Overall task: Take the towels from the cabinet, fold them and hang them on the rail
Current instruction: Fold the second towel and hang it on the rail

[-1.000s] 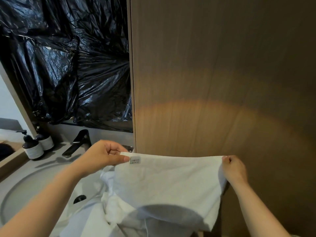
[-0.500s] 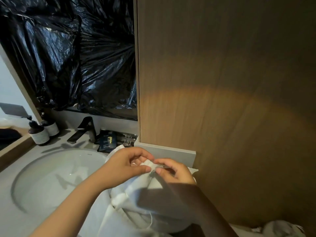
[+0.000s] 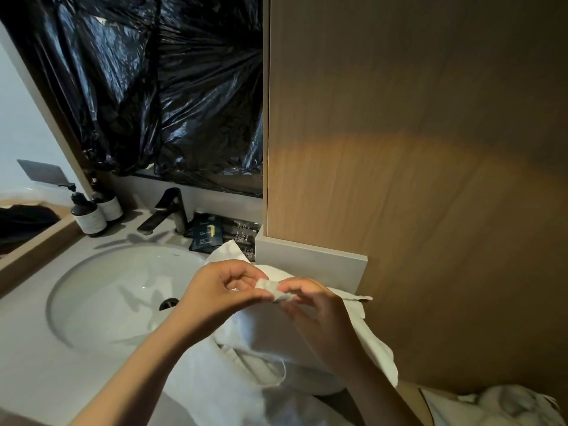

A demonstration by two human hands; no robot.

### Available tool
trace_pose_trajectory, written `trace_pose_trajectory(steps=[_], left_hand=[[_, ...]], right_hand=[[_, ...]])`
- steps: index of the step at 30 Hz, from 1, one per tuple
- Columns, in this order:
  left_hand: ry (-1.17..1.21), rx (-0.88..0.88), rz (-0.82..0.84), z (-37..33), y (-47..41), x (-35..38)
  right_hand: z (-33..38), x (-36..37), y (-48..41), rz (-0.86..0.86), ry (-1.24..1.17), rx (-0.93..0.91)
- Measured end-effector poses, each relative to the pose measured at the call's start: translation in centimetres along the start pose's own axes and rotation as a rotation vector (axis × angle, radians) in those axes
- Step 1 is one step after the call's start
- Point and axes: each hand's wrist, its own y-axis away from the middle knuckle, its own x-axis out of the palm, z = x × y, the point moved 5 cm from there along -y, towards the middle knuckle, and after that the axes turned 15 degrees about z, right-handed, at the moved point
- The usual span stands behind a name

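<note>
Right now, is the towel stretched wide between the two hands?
No, the left hand and right hand meet in front of the sink, both pinching the same bunched edge of the towel.

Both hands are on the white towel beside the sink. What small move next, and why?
Probably gather the pinched edges into the left hand and slide the right hand down to smooth the fold. Both pinch the white towel at one spot, so its halves seem to meet, while the rest sags bunched over the counter.
</note>
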Motion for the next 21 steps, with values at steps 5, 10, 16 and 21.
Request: trace_pose_trajectory(steps=[5,10,16,21], left_hand=[[-0.023,0.0,0.0,0.2,0.0,0.4],[-0.025,-0.003,-0.017,0.6,0.1,0.4],[0.092,-0.011,-0.09,1.0,-0.2,1.0],[0.122,-0.027,-0.125,1.5,-0.9,1.7]], right_hand=[[0.5,-0.6,-0.1,0.041,0.005,0.001],[0.6,-1.2,0.1,0.017,-0.021,0.043],[0.5,-1.6,0.3,0.022,-0.023,0.066],[0.9,-1.9,0.4,0.002,-0.063,0.073]])
